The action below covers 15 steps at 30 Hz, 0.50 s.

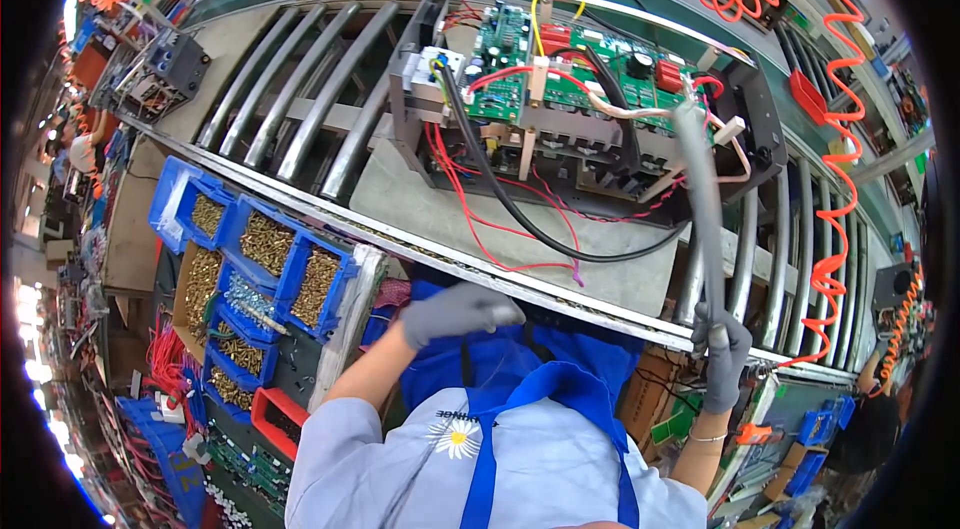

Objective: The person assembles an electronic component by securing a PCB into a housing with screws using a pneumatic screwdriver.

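My right hand (725, 354), in a grey glove, grips the lower end of a long grey rod (706, 219) at the front edge of the bench. Blurred, the rod rises to the right part of an open dark metal chassis (765, 129); whether its tip touches is unclear. Inside the chassis lie green circuit boards (500, 49). A black cable (490, 174) and thin red wires (470, 214) hang out over its front. My left hand (455, 316), also gloved, is curled near the bench edge, in front of my apron. Its fingers are closed, and anything inside them is hidden.
Blue bins (345, 287) of brass-coloured screws or fasteners stand at the left, with a red bin (272, 419) below. Metal rollers (335, 94) flank the chassis. A coiled orange air hose (835, 219) hangs at the right. Another opened unit (165, 79) sits far left.
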Each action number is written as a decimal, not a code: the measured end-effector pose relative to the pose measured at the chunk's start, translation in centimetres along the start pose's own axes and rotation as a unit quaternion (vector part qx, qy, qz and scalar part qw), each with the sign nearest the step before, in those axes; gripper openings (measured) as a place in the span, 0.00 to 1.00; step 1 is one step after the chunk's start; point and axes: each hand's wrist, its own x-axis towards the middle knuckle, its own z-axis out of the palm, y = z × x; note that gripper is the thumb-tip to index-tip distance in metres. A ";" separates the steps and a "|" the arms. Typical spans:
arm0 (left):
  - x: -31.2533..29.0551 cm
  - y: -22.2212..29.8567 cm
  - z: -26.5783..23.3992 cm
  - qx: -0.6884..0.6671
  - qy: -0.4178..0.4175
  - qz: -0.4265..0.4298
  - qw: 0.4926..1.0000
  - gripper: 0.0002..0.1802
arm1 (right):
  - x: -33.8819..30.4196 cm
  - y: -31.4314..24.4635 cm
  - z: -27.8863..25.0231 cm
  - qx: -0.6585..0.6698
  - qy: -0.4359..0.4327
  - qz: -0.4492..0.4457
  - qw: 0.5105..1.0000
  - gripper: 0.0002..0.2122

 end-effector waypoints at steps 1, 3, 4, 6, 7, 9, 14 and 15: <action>-1.3 2.9 -1.6 -0.066 0.051 0.020 0.996 0.23 | 0.9 -0.1 0.4 0.011 0.012 0.012 1.000 0.29; -2.4 6.4 -3.3 -0.012 0.309 0.121 0.943 0.26 | 3.2 -1.3 1.9 0.005 0.002 -0.025 1.000 0.30; -1.3 7.2 -3.9 0.007 0.409 0.171 0.896 0.26 | 4.2 -2.4 2.6 -0.021 -0.023 -0.033 0.999 0.29; 0.9 9.5 -5.1 0.010 0.413 0.145 0.899 0.25 | 6.3 -3.6 4.5 0.000 -0.036 -0.038 0.999 0.21; 1.8 10.2 -5.0 0.007 0.413 0.115 0.903 0.23 | 6.9 -5.1 5.9 -0.004 -0.033 -0.031 0.999 0.18; 4.5 9.1 -4.5 -0.006 0.433 0.156 0.888 0.21 | 8.4 -6.9 6.6 -0.044 -0.074 -0.047 0.995 0.16; 3.6 9.0 -4.3 0.009 0.487 0.166 0.857 0.15 | 10.6 -10.0 6.2 -0.195 -0.079 -0.195 0.958 0.13; 4.0 7.6 -5.0 0.011 0.486 0.167 0.858 0.15 | 11.2 -10.7 5.8 -0.209 -0.088 -0.192 0.955 0.13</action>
